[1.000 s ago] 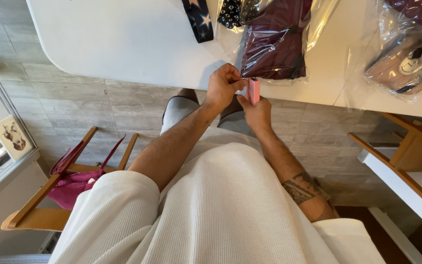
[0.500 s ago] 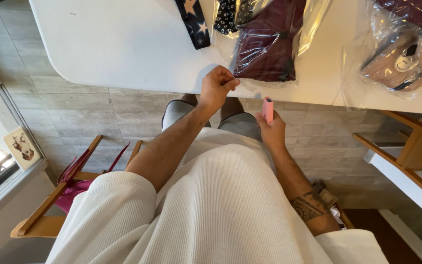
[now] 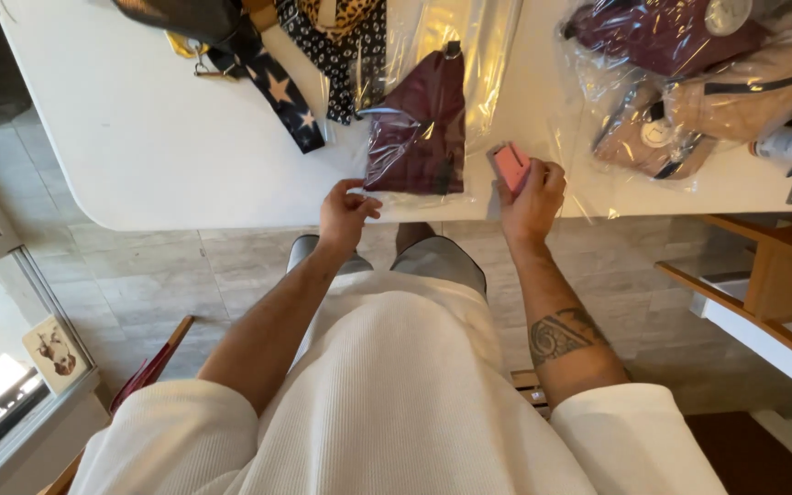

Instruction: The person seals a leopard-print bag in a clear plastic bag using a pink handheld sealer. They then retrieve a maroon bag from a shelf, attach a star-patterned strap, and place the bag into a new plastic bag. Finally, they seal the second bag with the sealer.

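A person in a white top stood at the edge of a white surface [image 3: 167, 156], where a dark red pouch in a clear plastic bag [image 3: 419, 128] lay between the two hands. The left hand [image 3: 346, 213] pinched the bag's near corner with thumb and fingers, while the right hand [image 3: 533, 197] was closed around a small pink object [image 3: 511, 166] just beside the bag's right edge. A star-patterned strap [image 3: 281, 96] lay near, to the left; more bagged pouches [image 3: 680, 82] lay to the right.

bare table [image 3: 139, 137] left, bagged pouches [image 3: 689, 92] crowding right
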